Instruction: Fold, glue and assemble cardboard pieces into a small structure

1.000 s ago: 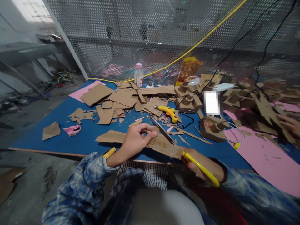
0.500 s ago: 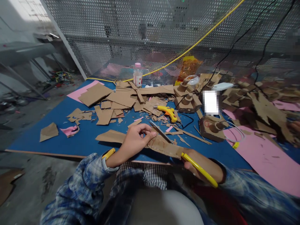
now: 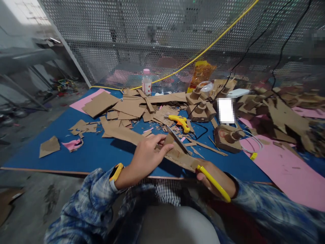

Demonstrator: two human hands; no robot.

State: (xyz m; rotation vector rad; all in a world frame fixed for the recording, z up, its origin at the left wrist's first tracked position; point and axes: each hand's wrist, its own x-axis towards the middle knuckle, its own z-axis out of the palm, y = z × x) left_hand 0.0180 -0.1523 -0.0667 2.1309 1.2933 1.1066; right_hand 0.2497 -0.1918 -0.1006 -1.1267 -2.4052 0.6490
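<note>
My left hand (image 3: pixel 149 154) pinches a long cardboard strip (image 3: pixel 128 135) between thumb and fingers. The strip slants from the upper left down toward my right hand (image 3: pixel 213 178). That hand is closed round the yellow-handled scissors (image 3: pixel 214 184), whose metal blades point up and left along the strip's far side. One blade shows above the cardboard; the other is hidden. Reddish marks are drawn on the strip near the blades. Past the scissors lies a yellow glue gun (image 3: pixel 179 122) on the blue table (image 3: pixel 93 150).
Cardboard pieces (image 3: pixel 129 109) and scraps litter the table's middle. A pink-capped bottle (image 3: pixel 146 83) stands at the back. To the right are cardboard constructions (image 3: pixel 227 138), a white cable and pink sheets (image 3: pixel 286 169). A perforated metal panel (image 3: pixel 132 40) rises behind.
The strip's left end has swung up and away from me, and my left hand has shifted slightly right along it. The camera view has moved a little.
</note>
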